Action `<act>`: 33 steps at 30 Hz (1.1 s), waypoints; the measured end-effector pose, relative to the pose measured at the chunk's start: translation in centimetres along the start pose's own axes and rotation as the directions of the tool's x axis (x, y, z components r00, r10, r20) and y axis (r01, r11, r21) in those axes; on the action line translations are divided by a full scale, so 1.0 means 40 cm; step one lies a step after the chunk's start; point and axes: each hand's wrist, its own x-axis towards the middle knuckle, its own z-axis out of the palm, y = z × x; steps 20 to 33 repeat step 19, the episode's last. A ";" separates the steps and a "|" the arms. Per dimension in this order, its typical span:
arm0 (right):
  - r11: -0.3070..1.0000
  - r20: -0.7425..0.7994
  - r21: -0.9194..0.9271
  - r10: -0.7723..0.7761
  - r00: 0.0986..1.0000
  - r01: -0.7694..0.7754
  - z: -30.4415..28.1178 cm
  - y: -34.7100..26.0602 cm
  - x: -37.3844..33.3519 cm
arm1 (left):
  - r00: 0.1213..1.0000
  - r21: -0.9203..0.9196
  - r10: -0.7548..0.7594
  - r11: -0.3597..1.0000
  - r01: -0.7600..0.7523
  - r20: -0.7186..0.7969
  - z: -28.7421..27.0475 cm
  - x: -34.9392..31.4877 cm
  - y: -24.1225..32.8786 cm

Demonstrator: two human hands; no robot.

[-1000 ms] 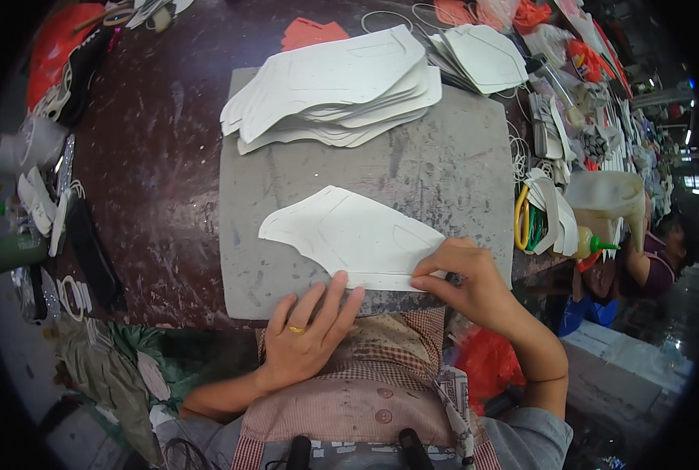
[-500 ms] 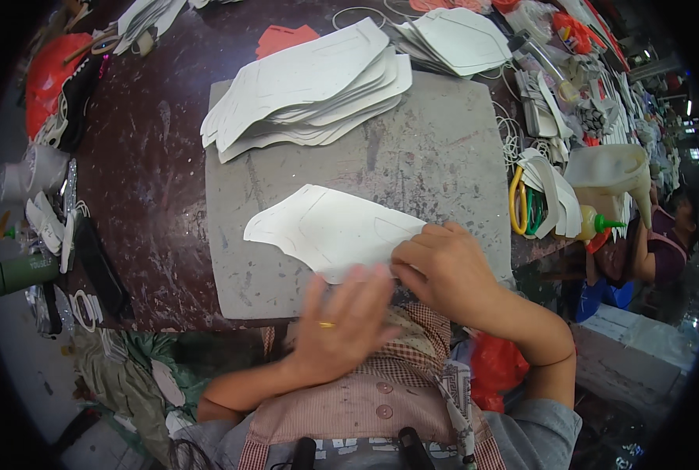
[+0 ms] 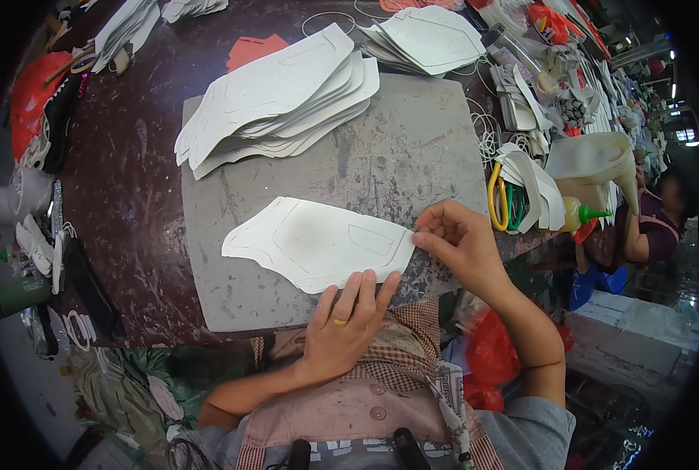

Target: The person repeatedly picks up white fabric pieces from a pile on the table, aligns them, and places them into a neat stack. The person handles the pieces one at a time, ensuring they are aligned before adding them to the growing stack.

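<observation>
A white cut piece point(image 3: 310, 243), shaped like a shoe-upper panel and marked with thin lines, lies flat on a grey board point(image 3: 436, 149). My left hand point(image 3: 345, 321), with a ring on one finger, rests its outstretched fingertips along the near edge of the piece. At the piece's right corner, my right hand point(image 3: 461, 247) has thumb and forefinger closed together on the tip, the other fingers curled. Farther back on the board sits a fanned stack of similar white pieces point(image 3: 279, 86).
Another white stack point(image 3: 432, 39) and a red piece point(image 3: 255, 51) lie at the back. To the right stand a cloudy plastic jug point(image 3: 588, 160), a green-tipped bottle point(image 3: 573, 215) and yellow-handled scissors point(image 3: 497, 196). A dark green cylinder point(image 3: 22, 296) is at left. Another person point(image 3: 663, 223) sits far right.
My left hand, blurred in motion before, now rests on the piece's near edge. The right hand has shifted out to the corner, uncovering more of the piece. The view has shifted slightly.
</observation>
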 end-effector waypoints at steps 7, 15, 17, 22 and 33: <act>0.858 0.149 -0.493 -0.081 0.986 0.145 -0.013 -0.065 0.034 | 0.985 -0.257 -0.024 0.964 0.068 0.170 -0.061 0.061 -0.020; 0.980 0.240 -0.026 -0.184 0.953 0.196 0.051 -0.036 -0.019 | 0.996 -0.390 0.077 0.919 -0.051 0.052 -0.107 0.216 -0.260; 0.987 0.170 0.101 -0.139 0.976 0.123 0.071 0.003 -0.002 | 0.985 -0.263 0.139 0.959 -0.107 0.104 -0.069 0.212 -0.263; 0.929 -0.046 0.258 -0.261 0.964 0.264 0.070 0.042 0.009 | 0.913 -0.297 0.173 0.953 -0.060 0.368 -0.097 0.224 -0.264; 0.929 -0.046 0.258 -0.261 0.964 0.264 0.070 0.042 0.009 | 0.913 -0.297 0.173 0.953 -0.060 0.368 -0.097 0.224 -0.264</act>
